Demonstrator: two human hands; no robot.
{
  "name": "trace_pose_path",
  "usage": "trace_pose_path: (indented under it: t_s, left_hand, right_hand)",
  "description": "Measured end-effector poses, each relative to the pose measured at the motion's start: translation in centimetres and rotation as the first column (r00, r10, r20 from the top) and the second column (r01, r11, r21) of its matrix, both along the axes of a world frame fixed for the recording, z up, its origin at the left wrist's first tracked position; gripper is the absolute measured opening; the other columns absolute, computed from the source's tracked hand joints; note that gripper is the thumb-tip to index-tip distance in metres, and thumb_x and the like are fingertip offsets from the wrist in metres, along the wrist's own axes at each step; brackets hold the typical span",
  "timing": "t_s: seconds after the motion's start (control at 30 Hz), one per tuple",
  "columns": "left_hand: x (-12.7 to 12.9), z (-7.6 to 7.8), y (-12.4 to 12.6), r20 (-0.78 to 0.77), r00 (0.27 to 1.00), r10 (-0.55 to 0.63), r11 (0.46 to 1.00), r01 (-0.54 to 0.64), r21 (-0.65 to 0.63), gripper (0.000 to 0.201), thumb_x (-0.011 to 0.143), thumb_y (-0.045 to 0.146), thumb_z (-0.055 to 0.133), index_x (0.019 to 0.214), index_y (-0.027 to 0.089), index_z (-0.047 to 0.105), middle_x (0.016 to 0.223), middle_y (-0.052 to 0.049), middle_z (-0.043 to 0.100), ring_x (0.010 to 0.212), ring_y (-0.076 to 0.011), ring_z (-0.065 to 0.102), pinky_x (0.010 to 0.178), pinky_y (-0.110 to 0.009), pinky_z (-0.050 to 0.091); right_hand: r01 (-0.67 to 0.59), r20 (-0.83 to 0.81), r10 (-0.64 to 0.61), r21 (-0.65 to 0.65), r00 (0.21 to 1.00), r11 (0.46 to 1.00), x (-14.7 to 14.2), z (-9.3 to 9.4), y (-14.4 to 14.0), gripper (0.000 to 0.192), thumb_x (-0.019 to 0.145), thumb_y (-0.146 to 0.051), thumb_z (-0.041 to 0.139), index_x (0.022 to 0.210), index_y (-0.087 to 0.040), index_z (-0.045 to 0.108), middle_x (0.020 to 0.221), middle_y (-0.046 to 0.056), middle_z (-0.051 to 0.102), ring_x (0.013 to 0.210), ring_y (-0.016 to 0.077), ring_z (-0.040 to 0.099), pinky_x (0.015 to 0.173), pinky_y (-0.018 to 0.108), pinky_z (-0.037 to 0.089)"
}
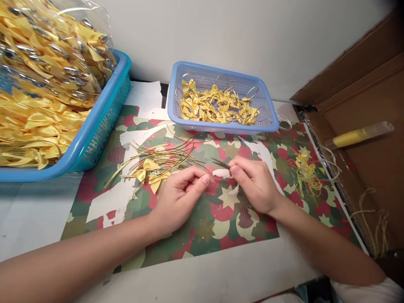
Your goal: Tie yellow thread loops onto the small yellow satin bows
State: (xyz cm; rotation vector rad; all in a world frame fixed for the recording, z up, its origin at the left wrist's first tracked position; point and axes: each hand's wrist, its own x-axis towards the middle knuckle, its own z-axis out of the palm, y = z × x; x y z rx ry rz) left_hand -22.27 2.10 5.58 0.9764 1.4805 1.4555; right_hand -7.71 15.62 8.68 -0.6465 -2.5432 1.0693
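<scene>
My left hand (pixel 184 195) is closed in a pinch over the patterned sheet. What sits between its thumb and forefinger is too fine to make out. Facing it, my right hand (pixel 255 181) grips a small tool with thin dark pointed blades (pixel 221 163), like thread snips. The blade tips point left, just above my left fingertips. Close behind my left hand lie a loose bundle of gold cords (pixel 170 151) and a yellow satin bow (pixel 147 169). Another yellow bow (pixel 157 182) is partly hidden by that hand.
A light-blue basket (pixel 221 126) of yellow bows with gold loops stands at the back. At left, a larger blue basket (pixel 124 69) holds bows and a clear bag (pixel 57 46) of more. Yellow scraps (pixel 306 176), cardboard (pixel 362 84) and a yellow-filled tube (pixel 360 134) are at right.
</scene>
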Motion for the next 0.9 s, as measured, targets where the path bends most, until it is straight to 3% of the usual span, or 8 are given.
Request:
trace_pose_path:
  t_s: [0.1, 0.17, 0.3, 0.4, 0.47, 0.6, 0.73, 0.9]
  left_hand:
    - [0.0, 0.0, -0.1, -0.004, 1.000, 0.006, 1.000, -0.006, 0.000, 0.023, 0.095, 0.030, 0.054, 0.075, 0.020, 0.061, 0.059, 0.006, 0.052, 0.046, -0.0055, 0.033, 0.047, -0.018, 0.033]
    - [0.0, 0.0, -0.1, 0.000, 1.000, 0.012, 1.000, -0.012, -0.012, 0.023, 0.094, 0.031, 0.054, 0.075, 0.020, 0.061, 0.055, 0.007, 0.045, 0.046, -0.0063, 0.032, 0.047, -0.019, 0.033]
    - [-0.1, -0.2, -0.1, 0.019, 0.999, 0.032, 0.999, -0.031, -0.038, 0.024, 0.094, 0.034, 0.055, 0.075, 0.020, 0.060, 0.054, 0.007, 0.040, 0.048, -0.0074, 0.032, 0.046, -0.019, 0.031]
    - [-0.1, -0.2, -0.1, 0.033, 0.999, 0.034, 0.998, -0.032, -0.050, 0.025, 0.093, 0.036, 0.055, 0.075, 0.020, 0.059, 0.054, 0.007, 0.039, 0.049, -0.0082, 0.032, 0.045, -0.020, 0.030]
    - [-0.1, -0.1, 0.0, 0.037, 0.999, 0.035, 0.998, -0.033, -0.053, 0.025, 0.093, 0.036, 0.055, 0.075, 0.020, 0.059, 0.055, 0.006, 0.039, 0.049, -0.0086, 0.031, 0.045, -0.021, 0.030]
    - [-0.1, 0.0, 0.1, 0.026, 0.999, 0.034, 0.998, -0.033, -0.055, 0.026, 0.093, 0.037, 0.055, 0.074, 0.020, 0.060, 0.054, 0.006, 0.039, 0.048, -0.0091, 0.031, 0.045, -0.021, 0.030]
    - [-0.1, -0.1, 0.0, 0.022, 0.999, 0.038, 0.998, -0.037, -0.053, 0.025, 0.093, 0.037, 0.056, 0.075, 0.020, 0.061, 0.055, 0.005, 0.042, 0.049, -0.0095, 0.033, 0.045, -0.022, 0.031]
    - [-0.1, -0.1, -0.1, 0.022, 0.999, 0.033, 0.998, -0.032, -0.053, 0.024, 0.093, 0.035, 0.055, 0.076, 0.019, 0.062, 0.058, 0.005, 0.048, 0.048, -0.0084, 0.033, 0.044, -0.021, 0.030]
  right_hand:
    - [0.041, 0.141, -0.069, 0.196, 0.988, 0.980, 0.1, 0.1, 2.2, 0.023, 0.096, -0.038, 0.049, 0.089, -0.019, 0.058, 0.066, -0.001, 0.061, 0.059, 0.0137, 0.054, 0.057, 0.025, 0.035]
    - [0.049, 0.231, -0.143, 0.371, 0.962, 0.927, 0.0, -0.4, 3.4, 0.018, 0.093, -0.036, 0.056, 0.096, -0.018, 0.061, 0.081, 0.003, 0.069, 0.074, 0.0190, 0.061, 0.063, 0.027, 0.037]
    - [-0.021, 0.293, -0.167, 0.546, 0.941, 0.838, -0.4, -1.9, 4.5, 0.019, 0.090, -0.036, 0.064, 0.093, -0.017, 0.064, 0.095, 0.007, 0.070, 0.090, 0.0253, 0.060, 0.075, 0.033, 0.039]
    - [-0.014, 0.252, -0.158, 0.568, 0.955, 0.823, -0.4, -2.3, 4.1, 0.018, 0.087, -0.032, 0.068, 0.096, -0.017, 0.066, 0.108, 0.009, 0.068, 0.098, 0.0265, 0.056, 0.080, 0.036, 0.038]
    - [-0.019, 0.230, -0.119, 0.524, 0.966, 0.852, -0.3, -1.8, 3.5, 0.015, 0.087, -0.028, 0.068, 0.097, -0.018, 0.065, 0.112, 0.009, 0.066, 0.101, 0.0260, 0.055, 0.082, 0.036, 0.037]
    - [-0.241, 0.339, 0.129, 0.311, 0.932, 0.920, -0.2, -0.2, 1.7, 0.009, 0.090, -0.028, 0.065, 0.089, -0.019, 0.063, 0.099, 0.004, 0.067, 0.097, 0.0219, 0.055, 0.086, 0.036, 0.033]
    - [-0.357, 0.489, 0.170, 0.319, 0.856, 0.878, -0.4, 0.2, -0.1, 0.017, 0.095, -0.025, 0.058, 0.081, -0.017, 0.061, 0.086, 0.004, 0.065, 0.087, 0.0207, 0.051, 0.081, 0.036, 0.028]
    - [-0.452, 0.579, 0.163, 0.399, 0.799, 0.798, -0.7, 0.0, -1.2, 0.021, 0.093, -0.003, 0.046, 0.081, -0.015, 0.058, 0.088, 0.007, 0.062, 0.083, 0.0206, 0.048, 0.075, 0.036, 0.027]
